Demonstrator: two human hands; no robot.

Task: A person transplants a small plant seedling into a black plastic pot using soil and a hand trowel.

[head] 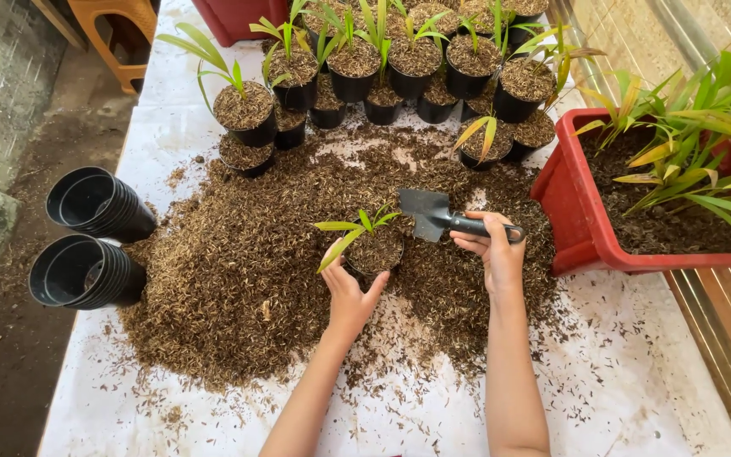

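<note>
My left hand (349,294) cups the near side of a small black pot (375,253) filled with brown husk mix, with a green seedling (354,228) standing in it. In my right hand (494,250) is a black hand trowel (433,212), held by its handle, its blade level just right of the pot's rim. The pot sits in a wide heap of brown husk mix (247,271) spread over the white table cover (636,381).
Several filled black pots with seedlings (399,63) stand at the back. A red planter box of seedlings (662,186) sits at the right. Two stacks of empty black pots (86,237) lie on their sides at the left edge. An orange stool (116,34) stands beyond.
</note>
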